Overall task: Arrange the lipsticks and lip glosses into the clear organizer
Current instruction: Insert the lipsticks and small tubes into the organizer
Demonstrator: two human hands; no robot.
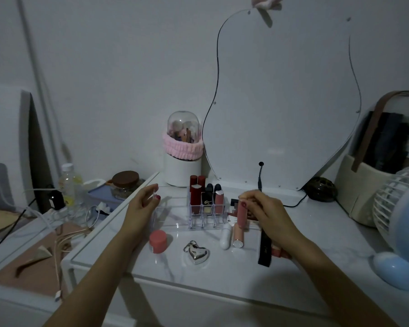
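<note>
The right hand (265,208) pinches a pink lip gloss (242,214) upright near its cap, just right of the clear organizer (207,215) toward the desk's back edge; the tube looks light, stiff, slick, so mid-body grip suits; the left hand (143,204) hovers half-open, empty.

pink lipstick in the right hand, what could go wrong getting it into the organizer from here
1. The right hand holds the pink lipstick upright close to the clear organizer; a sideways bump could tip the tall red tubes already standing in it.
2. The white tube and peach tube lie loose just below that hand and could get knocked and roll.
3. The left hand hovers open, not steadying the organizer, so it might slide.
</note>
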